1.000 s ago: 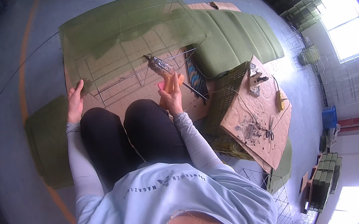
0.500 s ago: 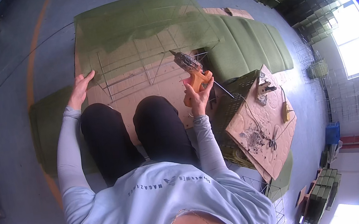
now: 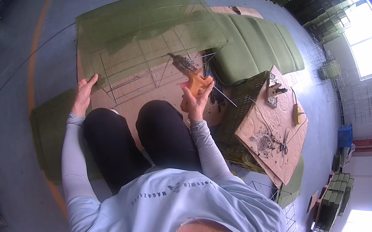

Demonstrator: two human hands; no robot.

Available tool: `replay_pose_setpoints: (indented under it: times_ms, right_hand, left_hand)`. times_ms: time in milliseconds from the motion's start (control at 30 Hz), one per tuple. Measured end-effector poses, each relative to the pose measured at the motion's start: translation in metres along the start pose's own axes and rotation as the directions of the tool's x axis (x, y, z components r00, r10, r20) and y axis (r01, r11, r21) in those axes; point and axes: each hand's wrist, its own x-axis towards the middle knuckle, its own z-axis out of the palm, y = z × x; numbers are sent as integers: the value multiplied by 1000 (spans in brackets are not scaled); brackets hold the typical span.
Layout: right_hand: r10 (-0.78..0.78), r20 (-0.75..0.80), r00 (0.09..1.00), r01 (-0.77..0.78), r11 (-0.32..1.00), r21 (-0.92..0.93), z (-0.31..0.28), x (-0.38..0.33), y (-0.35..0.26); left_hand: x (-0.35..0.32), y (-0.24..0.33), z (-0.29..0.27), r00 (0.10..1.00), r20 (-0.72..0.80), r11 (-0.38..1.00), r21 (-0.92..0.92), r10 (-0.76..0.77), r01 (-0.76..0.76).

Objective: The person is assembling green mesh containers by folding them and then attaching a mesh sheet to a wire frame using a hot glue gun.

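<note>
My right hand (image 3: 196, 103) is wrapped around the handle of an orange glue gun (image 3: 199, 83). The gun's dark, crusted front and nozzle point up and to the left, over the near part of a wire frame (image 3: 132, 81). A thin glue stick (image 3: 226, 96) sticks out of its back. Sheer green mesh fabric (image 3: 135, 17) lies over the frame, denser at the far side. At the frame's near left corner, my left hand (image 3: 82, 96) grips the mesh edge, thumb stretched along the top and fingers partly hidden.
Cardboard (image 3: 135, 105) lies under the frame. Folded green fabric (image 3: 256, 45) is at the right, with dark rods (image 3: 211, 72) beside it. A crate (image 3: 251, 93) bears a stained cardboard sheet (image 3: 285, 117) with scissors (image 3: 284, 144) and a yellow power strip (image 3: 297, 114).
My right hand has shifted left with the glue gun, its nozzle now farther left over the frame. My left hand stays at the corner.
</note>
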Motion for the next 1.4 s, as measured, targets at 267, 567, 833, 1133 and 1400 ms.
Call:
replay_pose_setpoints:
  times_ms: [267,567,833,1133,1400]
  right_hand:
    - [-105,-17,994,92,933,-348,4,-6,-20]
    - [-37,-48,998,26,979,-204,0,7,-18]
    - [71,-9,997,-72,985,-157,-11,-3,-54]
    - [-509,169,844,489,602,-631,-95,52,-118]
    - [222,106,969,-236,962,141,-95,118,-151]
  left_hand:
    - [-2,0,2,998,57,995,-94,-14,19]
    - [4,-9,-3,1000,-28,1000,-7,-7,7]
    - [3,10,-2,999,-28,983,183,29,-24]
    - [-19,63,17,744,362,36,888,562,-459]
    - [-33,71,19,635,705,-253,708,316,-660]
